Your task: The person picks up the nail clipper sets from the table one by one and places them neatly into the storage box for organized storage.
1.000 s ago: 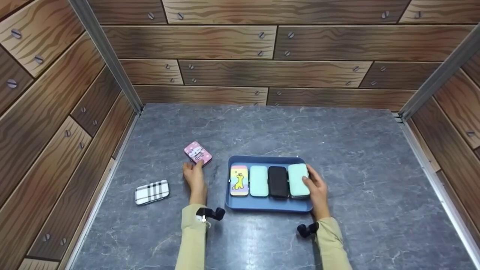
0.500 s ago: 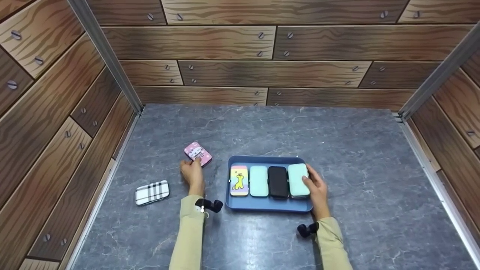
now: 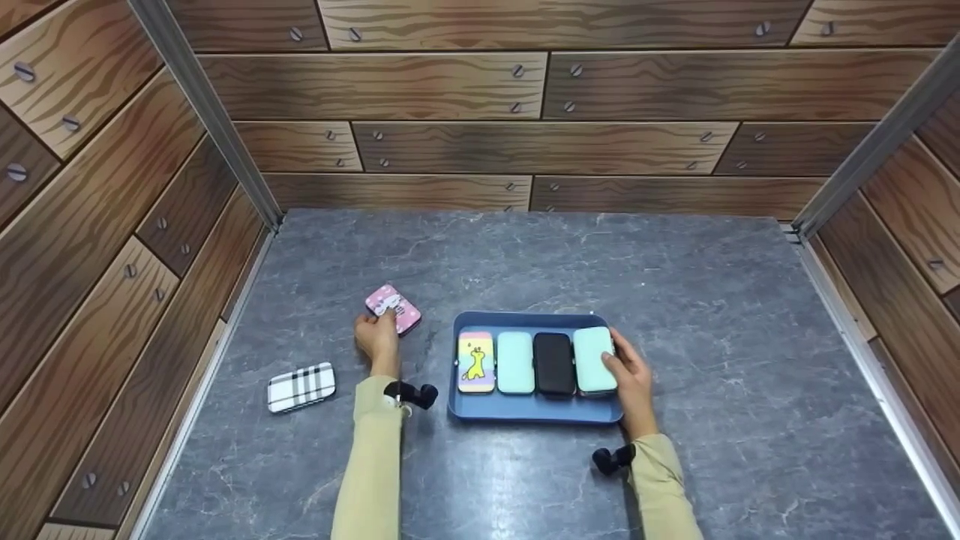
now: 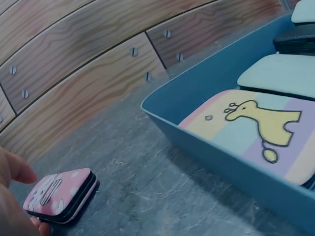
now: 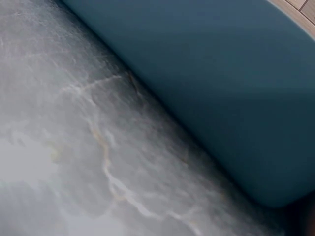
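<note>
A pink cat-print case (image 3: 405,318) lies on the table left of the tray. My left hand (image 3: 377,341) is at its near-left end, thumb over the printed top; in the left wrist view the thumb (image 4: 18,168) and a fingertip sit at opposite sides of that end. My right hand (image 3: 634,381) grips the right side of the blue tray (image 3: 536,412), thumb on the edge of a mint case (image 3: 595,356), fingers outside the wall. Beside that case in the tray are a black case (image 3: 553,364), another mint case (image 3: 515,364) and a giraffe case (image 3: 475,364).
A black-and-white plaid case (image 3: 302,388) lies at the left on the grey marbled table (image 3: 712,300). Wood-patterned panels (image 3: 450,146) stand behind and along both sides. The tray's outer wall (image 5: 206,83) fills much of the right wrist view.
My left hand has shifted slightly left and forward, its thumb moving further over the pink case. That case stays where it was. The right hand and tray have held still.
</note>
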`<state>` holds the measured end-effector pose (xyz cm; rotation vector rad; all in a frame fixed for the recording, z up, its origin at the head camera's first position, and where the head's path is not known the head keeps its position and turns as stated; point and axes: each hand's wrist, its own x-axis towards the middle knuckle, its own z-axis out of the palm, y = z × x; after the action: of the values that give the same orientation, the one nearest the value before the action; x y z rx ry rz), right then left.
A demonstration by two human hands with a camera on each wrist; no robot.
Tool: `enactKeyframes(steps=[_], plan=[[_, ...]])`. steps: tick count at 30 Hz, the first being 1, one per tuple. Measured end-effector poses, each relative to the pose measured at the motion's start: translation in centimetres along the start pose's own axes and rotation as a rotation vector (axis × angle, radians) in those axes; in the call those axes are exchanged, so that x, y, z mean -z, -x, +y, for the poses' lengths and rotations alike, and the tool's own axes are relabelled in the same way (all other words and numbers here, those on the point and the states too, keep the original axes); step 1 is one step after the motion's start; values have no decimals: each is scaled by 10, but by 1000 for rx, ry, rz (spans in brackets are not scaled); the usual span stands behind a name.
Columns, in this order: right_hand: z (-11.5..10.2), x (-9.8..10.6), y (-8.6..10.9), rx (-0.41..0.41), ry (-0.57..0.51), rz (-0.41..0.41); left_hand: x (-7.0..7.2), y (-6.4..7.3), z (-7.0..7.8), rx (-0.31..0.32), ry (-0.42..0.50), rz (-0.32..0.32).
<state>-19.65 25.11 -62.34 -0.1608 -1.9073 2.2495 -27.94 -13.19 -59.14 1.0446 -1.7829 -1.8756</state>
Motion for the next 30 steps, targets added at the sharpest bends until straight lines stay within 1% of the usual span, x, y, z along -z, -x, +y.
enactKeyframes(steps=[2, 5, 10, 14, 18, 24, 28, 30], plan=[[0, 0, 0, 1, -6, 0, -1, -1, 0, -13, -53, 11], [1, 0, -1, -5, -15, 6, -2, -3, -1, -49, -156, 22], [2, 1, -1, -8, -18, 8, -2, -4, -4, -120, -288, 7], [3, 1, 0, -17, -10, 12, -3, -5, -6, -151, -369, -5], [2, 1, 0, -11, -22, 10, -2, -6, -3, -155, -404, -18], [2, 1, 0, -16, -10, 4, 1, -8, 0, -130, -424, -53], [2, 1, 0, -16, -7, 4, 3, -9, -2, -135, -428, -52], [2, 1, 0, -10, -16, 0, 3, -9, -4, -147, -413, -45]])
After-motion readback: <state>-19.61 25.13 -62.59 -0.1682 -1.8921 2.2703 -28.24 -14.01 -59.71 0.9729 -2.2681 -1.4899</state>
